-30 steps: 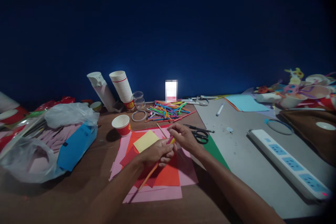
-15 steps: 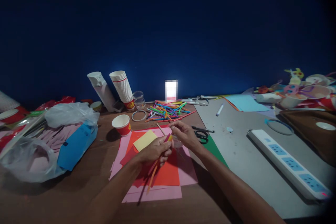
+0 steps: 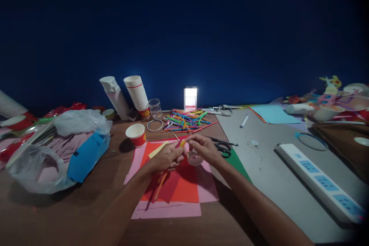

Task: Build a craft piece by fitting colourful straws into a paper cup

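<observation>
My left hand (image 3: 170,156) is closed around a small bundle of thin coloured straws or strips (image 3: 161,185). Their orange ends point down below my palm, and a magenta and yellow part (image 3: 181,143) shows above the thumb. Close beside it, my right hand (image 3: 201,148) has its fingertips pinched together at the top of the bundle; what they hold is too small to make out. Under my hands lie red and orange sheets (image 3: 184,188) over pink paper (image 3: 173,211). A small clear round container (image 3: 195,158) is just below my right fingers. A yellow paper (image 3: 157,149) is partly covered by my left hand.
A pile of coloured sticks (image 3: 187,121) lies behind my hands, with a paper cup (image 3: 136,135) left of it. Black-handled scissors (image 3: 223,149) rest on green paper (image 3: 238,167). A power strip (image 3: 317,180) lies right; a plastic bag (image 3: 37,175) stands left.
My left hand has moved slightly up, closer to my right hand, and covers more of the yellow paper. The bundle has shifted with it. The clear container is less hidden.
</observation>
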Action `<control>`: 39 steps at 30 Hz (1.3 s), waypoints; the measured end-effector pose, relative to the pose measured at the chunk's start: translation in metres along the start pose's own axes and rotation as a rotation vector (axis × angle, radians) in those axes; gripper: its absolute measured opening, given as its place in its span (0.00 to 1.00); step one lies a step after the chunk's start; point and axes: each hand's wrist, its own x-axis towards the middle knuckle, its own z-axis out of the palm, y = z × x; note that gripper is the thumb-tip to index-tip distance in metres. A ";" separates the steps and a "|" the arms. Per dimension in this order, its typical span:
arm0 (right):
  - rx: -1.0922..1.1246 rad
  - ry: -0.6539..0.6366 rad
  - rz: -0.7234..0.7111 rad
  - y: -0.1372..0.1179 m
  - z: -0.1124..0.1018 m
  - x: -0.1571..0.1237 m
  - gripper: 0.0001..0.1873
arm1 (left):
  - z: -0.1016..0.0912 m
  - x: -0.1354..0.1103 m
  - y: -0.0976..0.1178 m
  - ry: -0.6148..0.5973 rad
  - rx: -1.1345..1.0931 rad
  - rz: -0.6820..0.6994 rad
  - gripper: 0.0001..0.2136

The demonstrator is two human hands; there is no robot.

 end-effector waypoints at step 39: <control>-0.137 0.170 -0.048 -0.005 0.003 -0.001 0.10 | 0.009 0.004 -0.007 0.017 0.126 -0.002 0.14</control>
